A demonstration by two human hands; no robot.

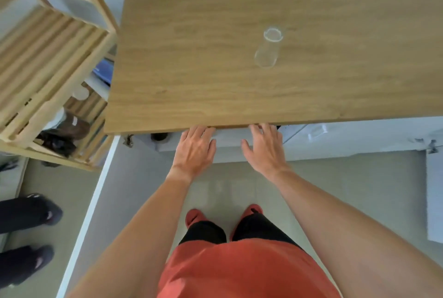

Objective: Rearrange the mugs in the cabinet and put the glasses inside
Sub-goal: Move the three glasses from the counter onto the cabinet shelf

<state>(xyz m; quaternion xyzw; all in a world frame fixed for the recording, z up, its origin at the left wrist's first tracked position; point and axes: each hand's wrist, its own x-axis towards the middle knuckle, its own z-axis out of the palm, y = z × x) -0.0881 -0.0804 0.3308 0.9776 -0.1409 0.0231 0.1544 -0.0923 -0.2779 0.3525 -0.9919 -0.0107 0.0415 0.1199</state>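
Bare and empty, the left hand [195,147] and right hand [265,149] reach side by side with fingers spread, their fingertips hidden under the front edge of the wooden top [215,57] above the white cabinet [335,139]. Beyond the right hand, well apart, one clear glass [268,48] stands on the top. No writing is readable; the dark mug [159,136] left of the left hand is mostly hidden.
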